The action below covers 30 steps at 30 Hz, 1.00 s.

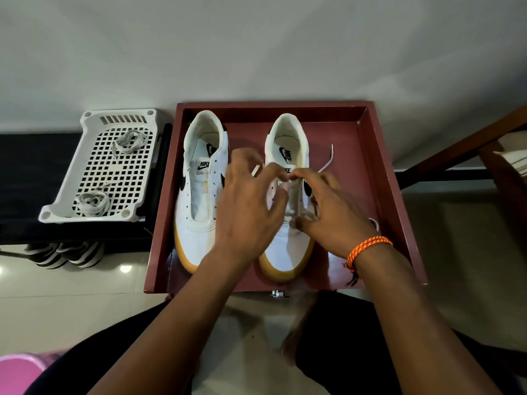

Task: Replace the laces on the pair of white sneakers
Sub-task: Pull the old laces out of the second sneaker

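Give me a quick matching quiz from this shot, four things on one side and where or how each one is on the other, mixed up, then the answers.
Things:
1. Left sneaker
2. Right sneaker
3. Lace bundles
4. Orange band

Place or state:
A. In the white basket
B. On the right wrist
C. In the red tray, eyelets bare, untouched
D. In the red tray, under both hands, lace being worked

Pairs: 1-C, 2-D, 3-A, 4-B

Smooth white leather-look sneakers, glossy maroon tray, perforated white plastic basket.
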Each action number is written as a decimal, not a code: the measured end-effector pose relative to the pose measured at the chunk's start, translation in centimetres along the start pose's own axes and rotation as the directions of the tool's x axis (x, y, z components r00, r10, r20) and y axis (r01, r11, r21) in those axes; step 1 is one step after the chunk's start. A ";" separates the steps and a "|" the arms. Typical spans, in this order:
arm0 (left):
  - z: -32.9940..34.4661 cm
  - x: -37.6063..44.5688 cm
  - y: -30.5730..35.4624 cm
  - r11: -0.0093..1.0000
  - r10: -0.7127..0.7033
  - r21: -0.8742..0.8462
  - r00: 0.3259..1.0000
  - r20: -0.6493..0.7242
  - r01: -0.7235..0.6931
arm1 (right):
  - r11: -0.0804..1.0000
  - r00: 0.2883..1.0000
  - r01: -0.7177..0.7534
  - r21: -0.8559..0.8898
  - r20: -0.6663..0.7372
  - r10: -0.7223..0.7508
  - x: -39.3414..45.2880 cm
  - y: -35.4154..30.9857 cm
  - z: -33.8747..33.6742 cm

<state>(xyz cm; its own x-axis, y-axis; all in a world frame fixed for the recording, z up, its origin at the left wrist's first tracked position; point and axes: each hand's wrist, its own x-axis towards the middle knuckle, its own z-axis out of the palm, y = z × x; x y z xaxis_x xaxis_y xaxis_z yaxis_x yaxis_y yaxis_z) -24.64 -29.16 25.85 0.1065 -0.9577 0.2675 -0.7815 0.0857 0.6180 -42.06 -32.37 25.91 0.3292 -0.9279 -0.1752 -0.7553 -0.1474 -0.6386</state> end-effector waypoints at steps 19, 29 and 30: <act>0.5 0.3 -1.4 0.997 -0.055 -0.053 0.996 -0.063 0.052 | 1.000 1.000 -0.002 -0.002 -0.021 0.002 0.2 0.1 0.3; 2.0 -1.5 -0.4 0.997 0.001 0.073 0.974 0.229 -0.018 | 1.000 0.999 0.020 0.019 -0.040 -0.019 0.2 0.0 0.5; 2.1 -1.5 -0.4 0.998 -0.020 0.058 0.971 0.239 0.006 | 1.000 0.999 0.018 0.019 -0.033 -0.017 0.2 0.0 0.5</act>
<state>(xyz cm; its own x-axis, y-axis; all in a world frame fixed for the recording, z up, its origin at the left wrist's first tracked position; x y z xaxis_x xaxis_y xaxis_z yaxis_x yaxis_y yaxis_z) -25.77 -28.33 23.72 -0.0276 -0.9971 0.0707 -0.8152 0.0634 0.5757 -41.72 -32.36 25.49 0.3234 -0.9360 -0.1392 -0.7385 -0.1577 -0.6555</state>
